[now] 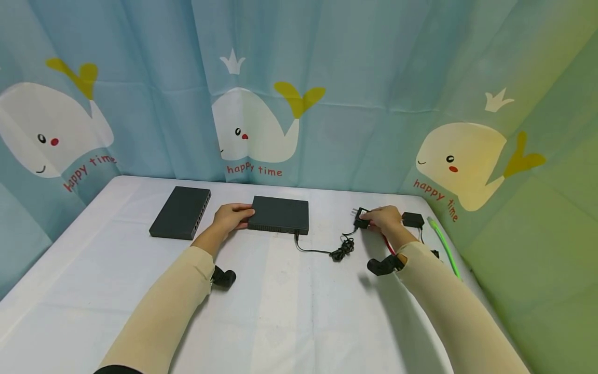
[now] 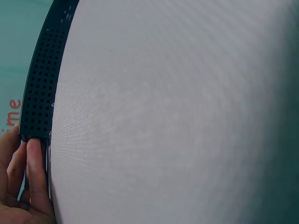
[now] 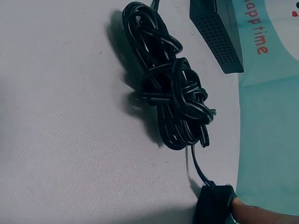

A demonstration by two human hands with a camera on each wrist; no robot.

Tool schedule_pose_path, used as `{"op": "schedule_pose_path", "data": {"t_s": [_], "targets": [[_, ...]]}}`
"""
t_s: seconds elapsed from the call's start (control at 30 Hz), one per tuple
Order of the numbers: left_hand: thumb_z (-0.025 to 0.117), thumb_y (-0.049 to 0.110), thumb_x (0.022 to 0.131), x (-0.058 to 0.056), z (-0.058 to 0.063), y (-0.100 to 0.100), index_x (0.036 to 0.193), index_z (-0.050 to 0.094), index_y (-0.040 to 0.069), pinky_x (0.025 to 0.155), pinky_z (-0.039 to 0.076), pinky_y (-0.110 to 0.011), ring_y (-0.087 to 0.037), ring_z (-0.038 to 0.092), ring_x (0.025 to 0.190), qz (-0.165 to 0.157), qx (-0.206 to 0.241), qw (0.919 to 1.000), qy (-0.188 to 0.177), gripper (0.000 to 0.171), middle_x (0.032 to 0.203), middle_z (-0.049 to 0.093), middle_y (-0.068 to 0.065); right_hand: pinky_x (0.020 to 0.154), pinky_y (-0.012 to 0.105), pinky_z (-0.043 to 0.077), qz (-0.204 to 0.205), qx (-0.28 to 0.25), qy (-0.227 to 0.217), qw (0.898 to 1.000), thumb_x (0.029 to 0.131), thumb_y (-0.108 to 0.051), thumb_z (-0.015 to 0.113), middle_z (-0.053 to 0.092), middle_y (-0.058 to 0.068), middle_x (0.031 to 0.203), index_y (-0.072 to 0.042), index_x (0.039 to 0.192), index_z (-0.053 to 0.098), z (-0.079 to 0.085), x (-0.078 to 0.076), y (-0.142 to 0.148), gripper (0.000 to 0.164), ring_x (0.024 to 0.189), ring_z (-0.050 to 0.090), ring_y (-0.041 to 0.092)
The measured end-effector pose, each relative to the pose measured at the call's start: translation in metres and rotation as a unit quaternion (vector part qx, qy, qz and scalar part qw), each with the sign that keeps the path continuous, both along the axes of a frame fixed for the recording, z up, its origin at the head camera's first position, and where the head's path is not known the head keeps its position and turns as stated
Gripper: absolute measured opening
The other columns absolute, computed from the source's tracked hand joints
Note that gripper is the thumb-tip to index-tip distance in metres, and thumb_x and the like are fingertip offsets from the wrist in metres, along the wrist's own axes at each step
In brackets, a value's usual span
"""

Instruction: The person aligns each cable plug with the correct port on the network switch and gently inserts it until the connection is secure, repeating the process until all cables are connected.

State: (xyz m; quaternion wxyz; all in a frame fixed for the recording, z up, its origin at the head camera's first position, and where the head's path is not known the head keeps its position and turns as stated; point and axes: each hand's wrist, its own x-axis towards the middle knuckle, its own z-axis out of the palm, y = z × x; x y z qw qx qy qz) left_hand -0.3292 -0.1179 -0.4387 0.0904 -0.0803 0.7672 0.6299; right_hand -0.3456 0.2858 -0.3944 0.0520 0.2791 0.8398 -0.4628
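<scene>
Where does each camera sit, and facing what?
Head: head-worn, facing forward and down at the table; left hand and right hand show.
Left wrist: wrist-worn, facing across the table toward the held black box; fingers show.
Right wrist: wrist-worn, facing the cable bundle and adapter; one finger shows.
Head and right wrist share the cable bundle.

The middle vented box (image 1: 279, 212) looks like painted metal, its black top matt and smooth, its side pierced with rows of round holes. The network switch (image 1: 181, 212) on the left has the same dull, dark finish. At the right, the power adapter (image 1: 362, 219) looks like black plastic with bare metal prongs (image 1: 355, 211); its coiled cord (image 3: 177, 86) is smooth, glossy plastic. The white tablecloth (image 1: 280, 322) is matt, finely woven cloth, the far curtain (image 1: 374, 52) smooth printed fabric, and the cream sleeves (image 1: 163, 306) plain matt cloth.
</scene>
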Motion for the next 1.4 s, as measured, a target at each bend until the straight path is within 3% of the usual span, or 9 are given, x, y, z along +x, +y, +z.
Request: {"op": "schedule_pose_path", "data": {"t_s": [0.13,0.3,0.47,0.57,0.73,0.93,1.07,1.23,1.4], "targets": [[0.068,0.024,0.095,-0.002,-0.003,0.0,0.134,0.062,0.009,0.082,0.059,-0.022,-0.026,0.058,0.122,0.002,-0.003,1.0,-0.002,0.042,0.138,0.055,-0.013,0.072,0.025,0.061,0.003,0.012,0.002,1.0,0.083,-0.009,0.078,0.062,0.014,0.108,0.005,0.123,0.064,0.0,-0.001,-0.003,0.045,0.081,0.059,0.015],[0.068,0.025,0.095,-0.002,-0.002,0.0,0.135,0.061,0.009,0.083,0.059,-0.022,-0.025,0.058,0.123,0.0,-0.004,1.0,-0.004,0.043,0.139,0.055,-0.013,0.072,0.025,0.061,0.008,0.022,-0.011,1.0,0.082,-0.012,0.08,0.063,0.019,0.124,0.002,0.126,0.064,0.001,-0.003,-0.006,0.048,0.078,0.064,0.015],[0.067,0.024,0.095,-0.001,0.0,-0.001,0.135,0.061,0.009,0.084,0.059,-0.022,-0.026,0.058,0.123,-0.001,0.001,1.0,-0.004,0.043,0.14,0.054,-0.013,0.081,0.028,0.061,-0.002,-0.007,-0.002,1.0,0.081,-0.007,0.08,0.056,0.019,0.133,0.0,0.131,0.06,0.004,-0.005,-0.011,0.054,0.091,0.062,0.018],[0.067,0.024,0.095,-0.001,0.001,-0.001,0.135,0.061,0.008,0.084,0.059,-0.022,-0.027,0.058,0.123,0.0,0.004,1.0,-0.003,0.043,0.139,0.054,-0.014,0.081,0.029,0.06,-0.003,-0.021,0.009,1.0,0.08,-0.004,0.08,0.055,0.019,0.136,0.0,0.132,0.058,0.005,-0.006,-0.014,0.056,0.099,0.058,0.02],[0.068,0.023,0.095,-0.001,0.001,-0.001,0.134,0.061,0.009,0.082,0.059,-0.021,-0.026,0.059,0.121,-0.001,0.003,1.0,-0.006,0.042,0.138,0.055,-0.013,0.074,0.026,0.058,0.002,-0.015,0.017,1.0,0.081,-0.005,0.079,0.055,0.02,0.138,-0.001,0.131,0.058,0.005,-0.003,-0.017,0.055,0.097,0.056,0.02],[0.068,0.024,0.095,-0.003,-0.002,-0.001,0.135,0.061,0.009,0.082,0.059,-0.022,-0.026,0.058,0.122,-0.002,0.003,1.0,-0.009,0.043,0.139,0.055,-0.013,0.076,0.025,0.056,-0.003,-0.001,0.007,1.0,0.085,-0.01,0.077,0.057,0.018,0.136,-0.002,0.133,0.058,0.004,-0.001,-0.017,0.052,0.089,0.054,0.017],[0.068,0.024,0.095,-0.004,-0.002,0.0,0.135,0.061,0.009,0.082,0.059,-0.022,-0.026,0.058,0.123,-0.003,0.006,0.9999,-0.008,0.043,0.139,0.054,-0.014,0.077,0.025,0.058,-0.011,0.011,-0.004,1.0,0.085,-0.014,0.077,0.056,0.019,0.137,-0.001,0.133,0.06,0.002,-0.002,-0.016,0.053,0.094,0.057,0.018],[0.067,0.024,0.096,-0.003,-0.003,-0.001,0.136,0.061,0.009,0.083,0.059,-0.022,-0.026,0.057,0.124,-0.005,0.009,0.9999,-0.009,0.043,0.14,0.054,-0.013,0.08,0.024,0.06,-0.009,-0.022,-0.013,1.0,0.086,-0.013,0.076,0.052,0.021,0.142,0.0,0.137,0.056,0.0,-0.004,-0.012,0.056,0.108,0.062,0.023],[0.067,0.024,0.096,-0.002,-0.002,0.0,0.136,0.06,0.01,0.085,0.059,-0.022,-0.026,0.057,0.124,-0.008,0.008,0.9999,-0.009,0.043,0.141,0.053,-0.013,0.083,0.025,0.06,0.006,-0.073,-0.029,0.997,0.09,-0.008,0.071,0.049,0.023,0.144,0.005,0.142,0.047,0.001,-0.003,-0.007,0.059,0.089,0.065,0.017]]}}
